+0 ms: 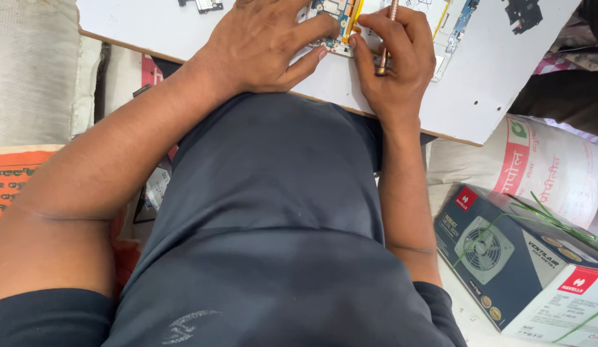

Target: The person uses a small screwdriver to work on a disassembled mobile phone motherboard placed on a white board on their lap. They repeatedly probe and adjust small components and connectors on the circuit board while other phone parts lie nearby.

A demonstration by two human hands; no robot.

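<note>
Both our hands on the white board (pixel 479 77), left hand (pixel 263 45) fingers pressing the circuit board (pixel 331 26), right hand (pixel 395 58) fingers pinching a copper-coloured screwdriver (pixel 384 54).

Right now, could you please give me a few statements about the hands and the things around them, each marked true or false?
1. The right hand holds a copper-coloured screwdriver. True.
2. The left hand rests on the fan box. False: its fingers press on a circuit board on the white board.
3. The fan box lies to the person's right, tied with green string. True.
4. The person wears a white shirt. False: the shirt is dark grey.
5. The screwdriver lies alone on the floor. False: the right hand grips it.
</note>
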